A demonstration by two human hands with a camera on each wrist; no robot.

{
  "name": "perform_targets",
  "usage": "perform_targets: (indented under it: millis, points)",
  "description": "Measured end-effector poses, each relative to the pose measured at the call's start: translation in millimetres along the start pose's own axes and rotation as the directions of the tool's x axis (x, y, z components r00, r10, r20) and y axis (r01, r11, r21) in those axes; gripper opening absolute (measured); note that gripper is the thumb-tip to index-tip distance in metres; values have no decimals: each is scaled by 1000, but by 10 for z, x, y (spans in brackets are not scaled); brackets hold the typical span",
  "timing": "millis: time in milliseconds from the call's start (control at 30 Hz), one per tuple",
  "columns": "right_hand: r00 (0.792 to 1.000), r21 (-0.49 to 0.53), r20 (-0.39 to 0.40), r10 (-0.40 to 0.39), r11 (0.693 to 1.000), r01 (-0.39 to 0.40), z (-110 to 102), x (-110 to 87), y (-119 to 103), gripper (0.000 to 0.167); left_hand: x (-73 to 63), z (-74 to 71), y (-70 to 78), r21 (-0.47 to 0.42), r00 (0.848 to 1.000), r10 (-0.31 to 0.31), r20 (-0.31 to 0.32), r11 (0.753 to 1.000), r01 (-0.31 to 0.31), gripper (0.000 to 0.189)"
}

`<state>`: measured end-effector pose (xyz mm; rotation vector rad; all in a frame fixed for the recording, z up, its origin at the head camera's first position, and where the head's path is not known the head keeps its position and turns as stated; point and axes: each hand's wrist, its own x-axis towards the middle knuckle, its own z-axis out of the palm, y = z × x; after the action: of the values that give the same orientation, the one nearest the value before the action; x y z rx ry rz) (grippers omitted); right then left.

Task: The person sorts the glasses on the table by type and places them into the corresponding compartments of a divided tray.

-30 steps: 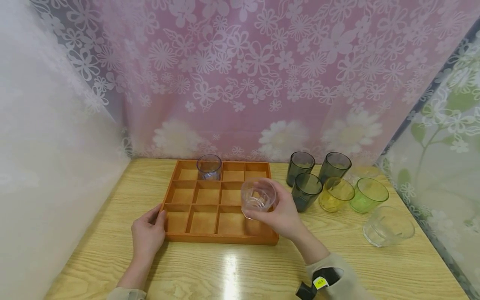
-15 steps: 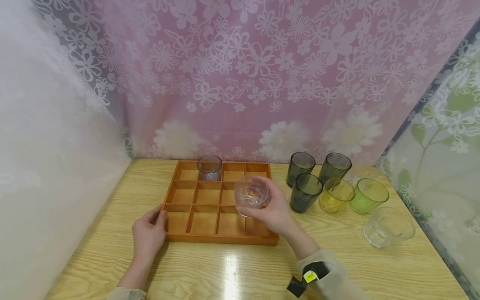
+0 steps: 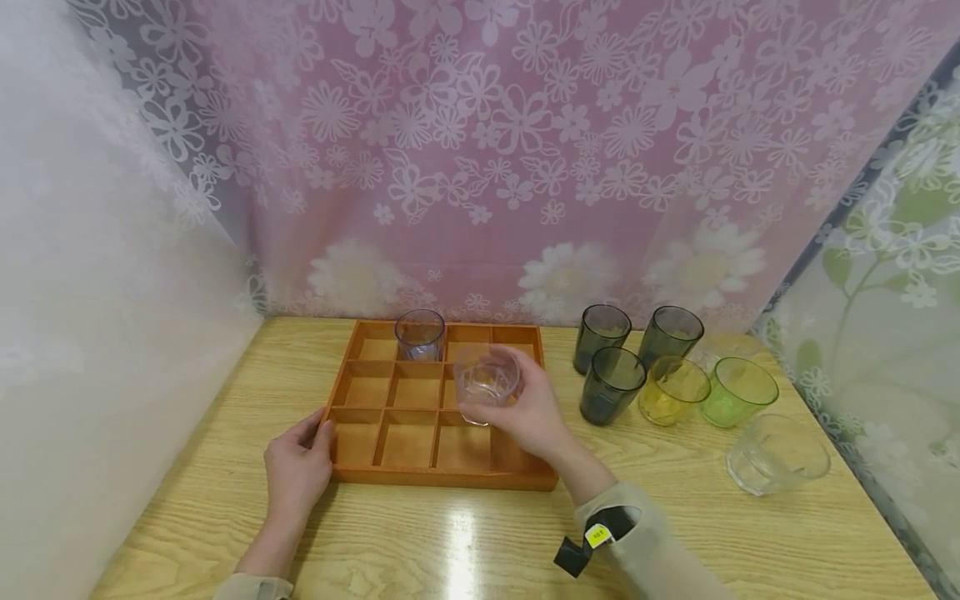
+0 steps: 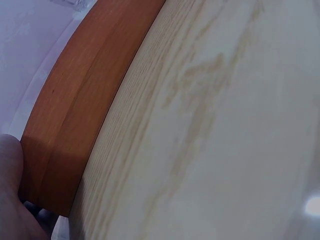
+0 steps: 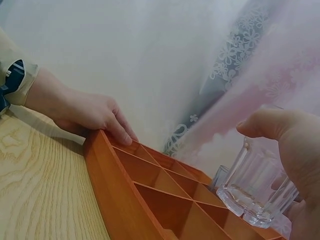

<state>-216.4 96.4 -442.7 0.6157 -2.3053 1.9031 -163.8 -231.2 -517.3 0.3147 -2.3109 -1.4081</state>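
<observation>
My right hand (image 3: pixel 531 412) grips a clear drinking glass (image 3: pixel 486 385), thumb on one side and fingers round the other. In the head view the glass overlaps the right-centre compartments of an orange-brown wooden divider tray (image 3: pixel 442 478). The right wrist view shows the clear glass (image 5: pixel 257 187) above the tray's dividers, base down. My left hand (image 3: pixel 297 467) holds the tray's left side near the front corner, its thumb over the edge. A bluish clear glass (image 3: pixel 419 335) stands in a back-row compartment. Part of my left hand (image 4: pixel 11 185) shows at the tray's end in the left wrist view.
Right of the tray stand several dark grey glasses (image 3: pixel 613 386), a yellow glass (image 3: pixel 673 392) and a green glass (image 3: pixel 738 392). A wider clear glass (image 3: pixel 776 454) is nearer the table's right edge. A pink floral curtain (image 3: pixel 480 167) hangs behind the wooden table (image 3: pixel 390 542).
My right hand has moved left and slightly away from me over the tray, carrying the clear glass. The left hand and the other glasses keep their places.
</observation>
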Motion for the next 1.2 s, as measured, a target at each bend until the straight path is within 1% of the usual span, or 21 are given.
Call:
perform_targets:
  millis: [167, 300, 467, 667, 833, 1000, 1200]
  points:
    - [1000, -8, 1, 23, 1000, -23, 81, 82, 27, 85, -1, -1, 0, -1, 1000, 1, -2, 1000, -1, 29]
    - [1000, 4, -5, 12, 1000, -12, 150, 155, 46, 87, 2, 1, 7, -6, 1000, 3, 0, 1000, -3, 29]
    - [1000, 33, 14, -3, 999, 2, 245, 256, 73, 86, 3, 4, 7, -13, 1000, 0, -3, 1000, 0, 29]
    - [999, 21, 37, 12, 1000, -12, 373, 376, 151, 87, 4, 7, -7, -1, 1000, 1, -4, 1000, -1, 29]
    - [999, 3, 48, -6, 1000, 5, 492, 467, 193, 89, -2, 4, -13, 1, 1000, -8, -3, 1000, 8, 30]
    - [999, -37, 48, 15, 999, -13, 603, 536, 219, 88, -8, 2, -1, 0, 1000, -9, -3, 1000, 9, 30]
    - [998, -35, 47, 49, 998, -47, 699, 575, 280, 88, -5, 11, 17, 3, 1000, 8, -10, 1000, -8, 29]
